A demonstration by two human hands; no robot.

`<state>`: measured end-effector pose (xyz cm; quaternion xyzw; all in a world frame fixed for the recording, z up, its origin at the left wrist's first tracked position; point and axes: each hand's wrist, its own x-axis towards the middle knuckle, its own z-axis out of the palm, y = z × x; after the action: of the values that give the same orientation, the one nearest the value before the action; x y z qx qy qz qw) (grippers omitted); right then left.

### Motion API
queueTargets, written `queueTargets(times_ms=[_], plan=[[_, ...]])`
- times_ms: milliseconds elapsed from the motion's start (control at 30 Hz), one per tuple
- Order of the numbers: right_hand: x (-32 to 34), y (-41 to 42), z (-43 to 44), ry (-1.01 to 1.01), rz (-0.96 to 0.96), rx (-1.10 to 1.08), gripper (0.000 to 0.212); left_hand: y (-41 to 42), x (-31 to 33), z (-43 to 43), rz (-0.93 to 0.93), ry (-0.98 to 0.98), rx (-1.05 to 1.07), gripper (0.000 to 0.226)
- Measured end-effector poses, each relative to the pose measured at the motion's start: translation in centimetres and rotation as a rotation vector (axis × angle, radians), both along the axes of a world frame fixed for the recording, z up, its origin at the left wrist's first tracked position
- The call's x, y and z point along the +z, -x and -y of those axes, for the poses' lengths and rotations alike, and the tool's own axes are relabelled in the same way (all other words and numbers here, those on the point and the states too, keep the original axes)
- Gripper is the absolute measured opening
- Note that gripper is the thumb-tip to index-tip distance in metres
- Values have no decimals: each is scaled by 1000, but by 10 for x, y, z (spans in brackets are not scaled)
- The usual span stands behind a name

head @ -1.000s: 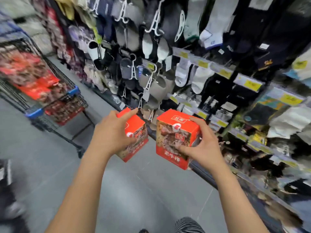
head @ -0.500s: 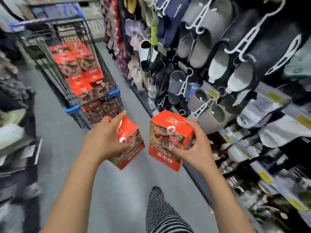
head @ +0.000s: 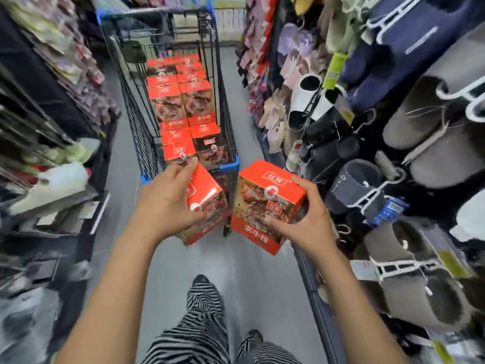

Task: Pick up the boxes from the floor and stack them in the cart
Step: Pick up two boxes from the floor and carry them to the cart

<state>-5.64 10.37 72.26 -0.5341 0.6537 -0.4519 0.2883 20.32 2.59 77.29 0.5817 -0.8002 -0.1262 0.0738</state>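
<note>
My left hand grips a red box tilted on its side. My right hand holds a second red box upright, with white characters on its top and front. Both boxes hang in the air just before the near end of the wire cart. The cart stands straight ahead in the aisle and holds several stacked red boxes of the same kind.
Racks of hanging slippers line the right side, shelves of packed goods the left. The grey floor runs between them. My striped trouser legs and shoes show below.
The view has swung left, bringing the cart from the left side to straight ahead and much closer. Both hands still hold their boxes, now near the cart's end.
</note>
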Motion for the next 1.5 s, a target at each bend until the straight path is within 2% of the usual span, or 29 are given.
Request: queueTargets(times_ms=[400,733,1000,1333,1500], plan=[[-18,-50,201,-45,-27,14,84,-50,-32,205,64,-64,-17,113],[-30,-73,299,-89,-60,16,85,-60,-38,319,153,-64,-47,113],[-39,-56,374,-109,-91,166,86,-53,-61,375,183,-62,-70,109],[-66,-33,453,-234,-214,497,79,-42,-92,408,200,-205,-86,103],[-75,-24,473,-273,-334,617,82,-37,-103,406,142,-138,-21,89]])
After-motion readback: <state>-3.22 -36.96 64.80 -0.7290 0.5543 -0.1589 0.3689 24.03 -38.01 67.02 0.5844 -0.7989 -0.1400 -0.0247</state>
